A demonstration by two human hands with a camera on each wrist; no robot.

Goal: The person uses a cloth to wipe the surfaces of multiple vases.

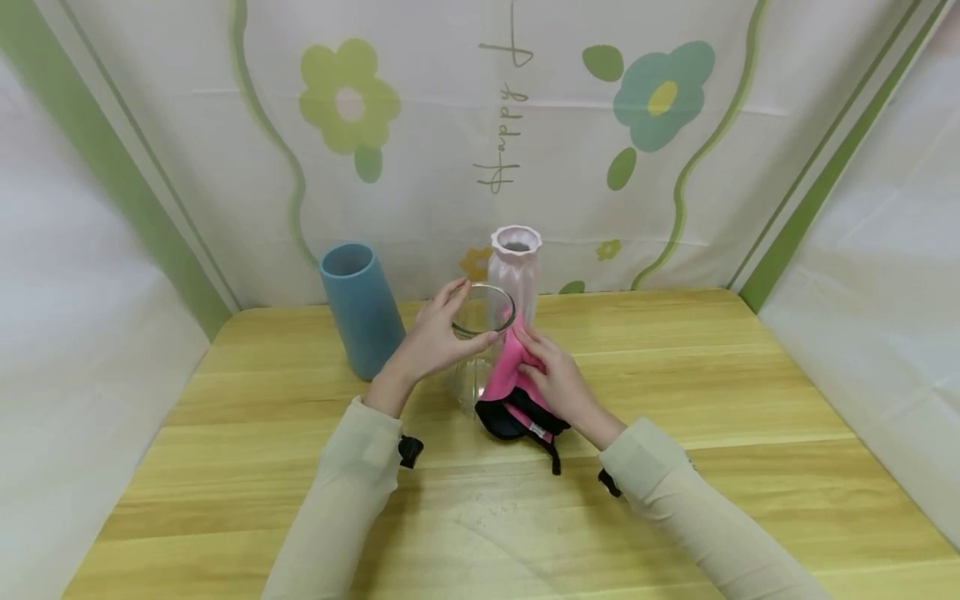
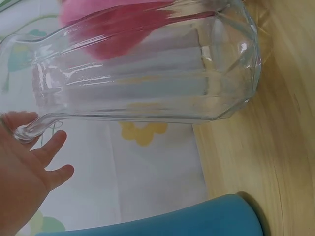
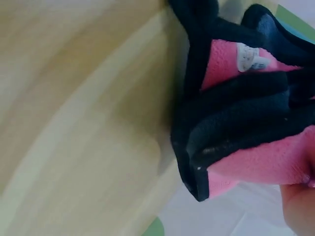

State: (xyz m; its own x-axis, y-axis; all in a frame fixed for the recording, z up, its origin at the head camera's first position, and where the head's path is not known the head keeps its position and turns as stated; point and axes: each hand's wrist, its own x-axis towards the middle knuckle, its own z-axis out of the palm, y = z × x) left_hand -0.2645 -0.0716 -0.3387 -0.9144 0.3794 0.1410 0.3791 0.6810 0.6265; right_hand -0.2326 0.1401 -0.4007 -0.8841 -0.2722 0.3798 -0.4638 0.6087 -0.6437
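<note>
My left hand [image 1: 435, 335] grips the rim of a clear glass vase [image 2: 142, 93], with the thumb on the near side and fingers at the far left. The vase stands upright on the table. Just right of it, my right hand [image 1: 561, 382] pinches a pink cloth [image 1: 502, 367] with black edging, bunched against the glass. A white label and a black strap hang at the cloth's lower end. In the right wrist view, the black-edged folds [image 3: 241, 108] droop close to the wood. Part of the vase is hidden behind the cloth.
A tall blue vase [image 1: 363, 317] stands left of the glass one. Behind the cloth rises a pale pink vase [image 1: 516, 271] with a scalloped rim. The wooden table [image 1: 675, 358] ends at a flower-print curtain [image 1: 420, 192], and white fabric hangs on both sides.
</note>
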